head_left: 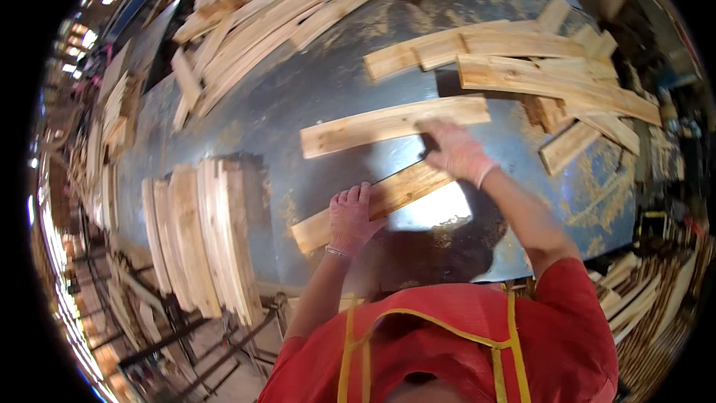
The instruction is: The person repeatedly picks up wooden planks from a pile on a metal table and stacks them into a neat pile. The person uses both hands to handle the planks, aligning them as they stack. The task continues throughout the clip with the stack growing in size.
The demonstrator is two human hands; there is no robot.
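On a grey-blue metal table [313, 97] two short wooden slats lie in front of me. My left hand [350, 218], in a thin pink glove, lies flat, fingers together, on top of the near slat [395, 192], which runs slanted from lower left to upper right. My right hand [456, 151], gloved the same way, reaches to the far slat [388, 125] and rests on its near edge by the right end, fingers curled over it. Whether it grips the slat or only touches it is unclear.
A stack of slats [200, 242] stands on edge at the table's left front. Loose boards [253, 22] fan out at the far left, and more boards [537, 67] lie at the far right. Further wood [641, 306] is stacked beside the table, lower right.
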